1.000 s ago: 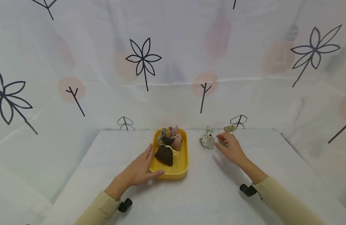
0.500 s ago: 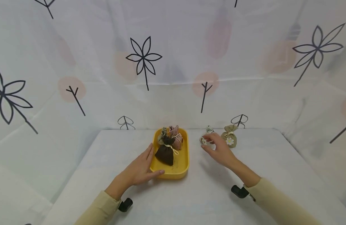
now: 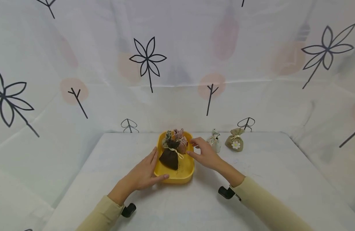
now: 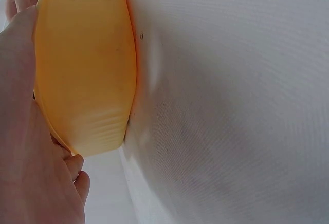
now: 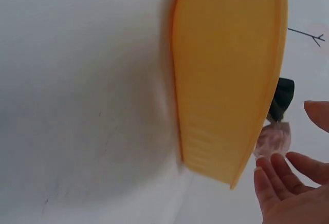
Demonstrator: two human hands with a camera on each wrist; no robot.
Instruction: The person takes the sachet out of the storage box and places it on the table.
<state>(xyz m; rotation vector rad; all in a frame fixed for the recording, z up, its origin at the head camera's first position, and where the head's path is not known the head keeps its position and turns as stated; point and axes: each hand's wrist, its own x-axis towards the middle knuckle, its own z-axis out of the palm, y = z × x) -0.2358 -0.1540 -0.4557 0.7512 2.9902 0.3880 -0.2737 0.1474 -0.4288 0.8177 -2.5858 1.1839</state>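
Note:
A yellow tray (image 3: 184,175) holds three small drawstring pouches: a dark brown pouch (image 3: 169,158) in front, a pink pouch (image 3: 181,146) behind it, and a patterned greenish pouch (image 3: 167,136) at the back left. My left hand (image 3: 142,171) rests along the tray's left side, fingers straight and thumb over the front rim. At the right rim, beside the pink pouch, is my right hand (image 3: 206,154). Its thumb and fingers stand apart with nothing between them; in the right wrist view its fingertips (image 5: 280,165) are just past the rim, near the pink pouch.
On the table right of the tray stand a pale pouch (image 3: 215,141), partly behind my right hand, and an olive-beige pouch (image 3: 234,141) with a white daisy. A white patterned cloth backdrop (image 3: 177,106) rises behind the table's back edge.
My right hand has moved left from the beige pouch, past the pale pouch, to the tray's right rim. My left hand and the tray stay in place.

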